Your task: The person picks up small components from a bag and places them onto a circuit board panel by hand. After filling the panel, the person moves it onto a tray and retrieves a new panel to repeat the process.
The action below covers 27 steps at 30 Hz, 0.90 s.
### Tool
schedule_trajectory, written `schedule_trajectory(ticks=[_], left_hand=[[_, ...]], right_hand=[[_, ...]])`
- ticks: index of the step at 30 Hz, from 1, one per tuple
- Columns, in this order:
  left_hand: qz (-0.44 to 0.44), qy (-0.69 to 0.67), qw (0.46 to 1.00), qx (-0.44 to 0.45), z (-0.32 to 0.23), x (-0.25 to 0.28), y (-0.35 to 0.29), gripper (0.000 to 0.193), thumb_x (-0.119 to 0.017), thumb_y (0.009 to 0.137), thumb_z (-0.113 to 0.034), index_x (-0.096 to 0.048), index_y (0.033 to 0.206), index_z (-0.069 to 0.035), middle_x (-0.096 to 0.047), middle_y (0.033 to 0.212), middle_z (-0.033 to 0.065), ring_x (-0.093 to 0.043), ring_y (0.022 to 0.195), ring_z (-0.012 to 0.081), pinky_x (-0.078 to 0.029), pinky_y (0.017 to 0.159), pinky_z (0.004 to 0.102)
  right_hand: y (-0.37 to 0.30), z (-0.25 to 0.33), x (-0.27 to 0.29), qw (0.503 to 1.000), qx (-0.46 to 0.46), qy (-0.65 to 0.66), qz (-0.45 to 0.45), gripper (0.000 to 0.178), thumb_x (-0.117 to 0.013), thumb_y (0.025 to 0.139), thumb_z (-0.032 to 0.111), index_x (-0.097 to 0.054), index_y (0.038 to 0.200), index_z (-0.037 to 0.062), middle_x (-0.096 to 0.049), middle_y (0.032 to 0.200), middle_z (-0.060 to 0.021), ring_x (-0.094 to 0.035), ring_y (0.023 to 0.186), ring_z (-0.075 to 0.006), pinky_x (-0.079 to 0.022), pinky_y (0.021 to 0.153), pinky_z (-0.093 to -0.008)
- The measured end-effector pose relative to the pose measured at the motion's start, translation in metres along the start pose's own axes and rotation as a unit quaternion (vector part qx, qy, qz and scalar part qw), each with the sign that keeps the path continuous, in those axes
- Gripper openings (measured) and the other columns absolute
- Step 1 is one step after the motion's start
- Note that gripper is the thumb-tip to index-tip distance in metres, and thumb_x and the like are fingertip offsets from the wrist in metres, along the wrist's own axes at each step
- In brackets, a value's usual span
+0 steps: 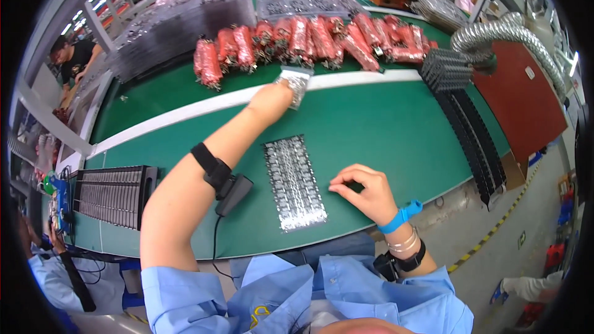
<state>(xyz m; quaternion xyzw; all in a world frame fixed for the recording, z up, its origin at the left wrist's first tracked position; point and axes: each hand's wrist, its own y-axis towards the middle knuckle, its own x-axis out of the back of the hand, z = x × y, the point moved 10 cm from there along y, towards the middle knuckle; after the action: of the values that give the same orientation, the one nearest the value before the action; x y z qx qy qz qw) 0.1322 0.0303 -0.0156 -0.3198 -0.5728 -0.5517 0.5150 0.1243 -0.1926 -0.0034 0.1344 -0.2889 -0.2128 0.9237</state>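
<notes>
At the white ledge across the green bench, my left hand (272, 101) is closed on a small clear plastic bag (299, 84) with silvery pieces inside. Below it lies a rectangular panel (294, 179) with rows of small shiny metal parts and dark toothed long edges. My right hand (370, 193) hovers just right of the panel, thumb and forefinger curled together in a pinch. Whether something tiny sits between those fingertips cannot be made out. Neither hand touches the panel.
Several pink-red wrapped bundles (297, 40) line the far side, before stacked clear trays (179, 21). A black slotted rack (114, 196) lies left; long black racks (467, 130) and a silver duct (513, 34) stand right. Other people work around the bench.
</notes>
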Motion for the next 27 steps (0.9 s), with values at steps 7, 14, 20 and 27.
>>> schedule_trajectory(ticks=[7, 14, 20, 27], left_hand=[[0.048, -0.032, 0.998, 0.001, -0.022, 0.002, 0.000, 0.012, -0.055, 0.075, -0.006, -0.064, 0.082, -0.001, -0.061, 0.089, 0.0182, -0.065, 0.075, 0.0339, -0.054, 0.068, 0.0419], [0.053, 0.012, 0.998, -0.031, 0.016, -0.015, 0.019, 0.013, -0.060, 0.075, -0.008, -0.065, 0.086, -0.004, -0.066, 0.082, 0.0139, -0.066, 0.075, 0.0263, -0.053, 0.066, 0.0377], [0.016, 0.013, 1.000, -0.007, 0.006, -0.008, 0.032, 0.009, -0.059, 0.070, -0.010, -0.065, 0.070, -0.002, -0.064, 0.074, 0.0189, -0.064, 0.069, 0.0334, -0.052, 0.065, 0.0406], [-0.025, 0.058, 0.998, 0.006, 0.007, 0.000, 0.025, 0.011, -0.059, 0.071, -0.011, -0.066, 0.067, -0.004, -0.066, 0.074, 0.0183, -0.066, 0.069, 0.0321, -0.053, 0.066, 0.0408]], right_hand=[[-0.017, 0.009, -0.004, 1.000, -0.006, 0.002, 0.015, 0.007, -0.069, 0.077, 0.001, -0.066, 0.083, -0.0005, -0.065, 0.085, -0.0089, -0.063, 0.077, -0.0180, -0.050, 0.068, -0.0271], [-0.003, 0.036, -0.024, 0.993, 0.023, 0.061, 0.102, 0.006, -0.067, 0.079, 0.001, -0.066, 0.085, -0.0003, -0.065, 0.085, -0.0078, -0.061, 0.078, -0.0176, -0.049, 0.070, -0.0274], [0.000, 0.006, -0.040, 0.986, -0.026, 0.049, 0.159, 0.006, -0.065, 0.081, 0.000, -0.064, 0.087, -0.0001, -0.061, 0.088, -0.0044, -0.055, 0.073, -0.0121, -0.045, 0.066, -0.0247], [0.005, 0.010, -0.053, 0.987, -0.006, -0.024, 0.159, 0.006, -0.061, 0.085, 0.001, -0.060, 0.091, -0.0003, -0.057, 0.090, -0.0028, -0.050, 0.068, -0.0089, -0.042, 0.062, -0.0227]])
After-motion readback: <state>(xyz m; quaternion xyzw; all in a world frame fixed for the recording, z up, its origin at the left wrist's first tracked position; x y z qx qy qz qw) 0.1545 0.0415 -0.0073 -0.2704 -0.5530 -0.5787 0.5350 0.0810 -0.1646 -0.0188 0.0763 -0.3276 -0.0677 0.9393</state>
